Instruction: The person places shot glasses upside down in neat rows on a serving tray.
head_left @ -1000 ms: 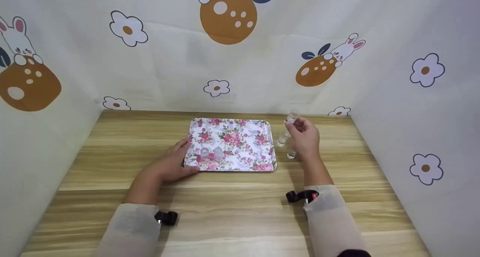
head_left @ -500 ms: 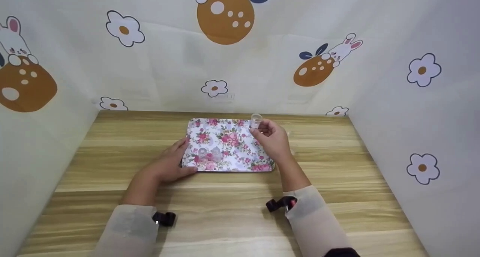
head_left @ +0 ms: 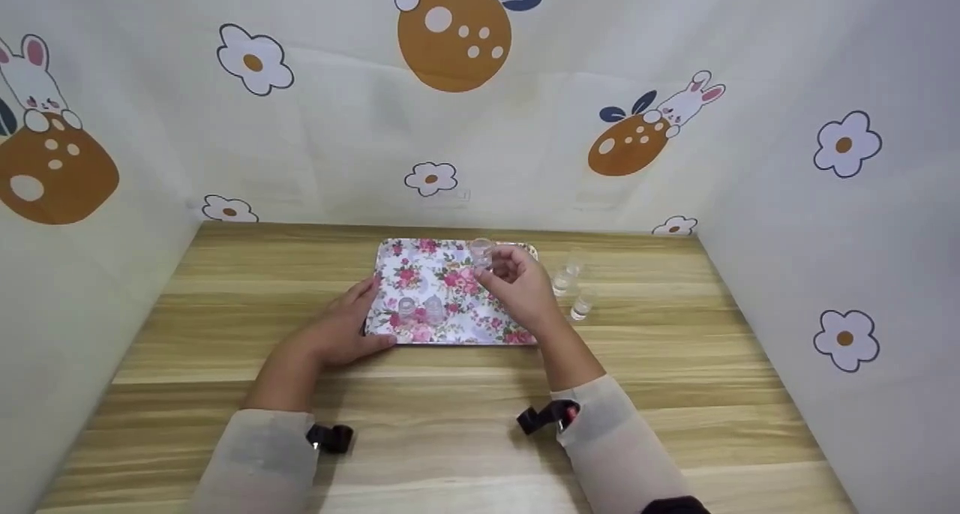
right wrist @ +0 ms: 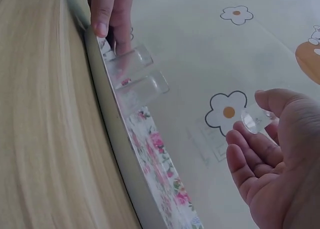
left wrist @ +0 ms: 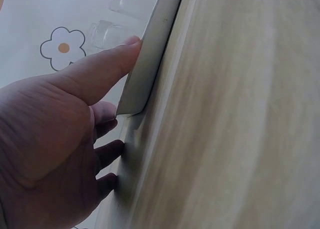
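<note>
My right hand (head_left: 519,283) pinches a small clear shot glass (head_left: 481,252) between thumb and fingertips, above the far right half of a flower-patterned tray (head_left: 469,330). In the right wrist view that glass (right wrist: 254,120) is tilted, clear of the tray's surface. At the tray's near left corner, my left hand (head_left: 345,325) holds the edge, thumb along the front rim and fingers by the left side. Two more clear glasses stand side by side on the tray's near left part, a left one (head_left: 406,308) and a right one (head_left: 434,311).
To the right of the tray, two clear glasses stand on the wooden table (head_left: 450,416): a farther one (head_left: 564,280) and a nearer one (head_left: 581,306). A printed cloth (head_left: 337,124) with flowers and rabbits walls in the back and both sides.
From beside the tray's right edge, my right hand has carried the held glass leftward over the tray. Both table glasses are uncovered again. My left hand stays at the tray corner.
</note>
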`<state>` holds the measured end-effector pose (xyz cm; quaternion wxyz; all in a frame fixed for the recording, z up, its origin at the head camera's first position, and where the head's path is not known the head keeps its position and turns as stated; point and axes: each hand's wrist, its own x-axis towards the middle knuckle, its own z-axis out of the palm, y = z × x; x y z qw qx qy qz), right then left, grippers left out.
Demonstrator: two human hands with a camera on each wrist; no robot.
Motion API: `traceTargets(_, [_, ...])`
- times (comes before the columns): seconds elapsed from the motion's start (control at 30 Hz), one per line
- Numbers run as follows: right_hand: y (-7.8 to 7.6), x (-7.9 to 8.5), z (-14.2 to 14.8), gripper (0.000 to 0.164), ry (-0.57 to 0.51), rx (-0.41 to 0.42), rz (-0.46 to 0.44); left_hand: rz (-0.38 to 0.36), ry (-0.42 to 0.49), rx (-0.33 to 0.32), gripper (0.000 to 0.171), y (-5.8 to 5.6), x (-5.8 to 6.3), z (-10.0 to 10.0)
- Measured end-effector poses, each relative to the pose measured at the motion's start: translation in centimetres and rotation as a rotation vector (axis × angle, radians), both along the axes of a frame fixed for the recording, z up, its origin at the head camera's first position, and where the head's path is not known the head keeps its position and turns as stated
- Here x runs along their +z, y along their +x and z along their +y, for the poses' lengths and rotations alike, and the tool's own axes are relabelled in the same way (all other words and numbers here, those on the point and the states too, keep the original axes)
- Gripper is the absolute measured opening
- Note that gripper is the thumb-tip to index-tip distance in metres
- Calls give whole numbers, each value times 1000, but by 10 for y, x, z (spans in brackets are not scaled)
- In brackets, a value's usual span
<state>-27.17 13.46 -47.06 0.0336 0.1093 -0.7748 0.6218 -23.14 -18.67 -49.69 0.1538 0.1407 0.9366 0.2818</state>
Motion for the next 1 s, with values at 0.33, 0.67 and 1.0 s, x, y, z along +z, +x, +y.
traceTargets(0.33, [2,-9,-4,33,174,12,89,3,7,-8,107,-1,-1,0])
traceTargets(0.67, [3,-14,-10,44,272,84,53,4,11,-1,107,-1,0,0])
traceTargets(1.0, [5,-26,-15,41,350,176,4,-15,2,0,107,-1,-1,0])
